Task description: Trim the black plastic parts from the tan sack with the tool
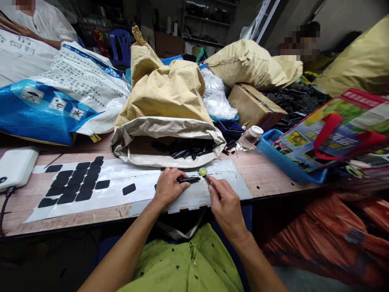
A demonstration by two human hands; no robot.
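My left hand (167,187) is closed on a thin black plastic part (190,179), pinning it over the white sheet at the table's near edge. My right hand (223,199) is pinched on a small tool whose tip meets the part's right end, beside a small green round thing (203,172). Just behind, an open tan paper sack (167,117) lies on its side with several more black parts (185,152) in its mouth. To the left, a white backing sheet (121,190) carries several black oval stickers (77,182).
A blue tray (282,162) with a printed bag and red handles sits at right, a small clear bottle (249,138) and cardboard box (253,105) behind it. A white device (16,166) is at far left. Blue-white sacks and two other people are at the back.
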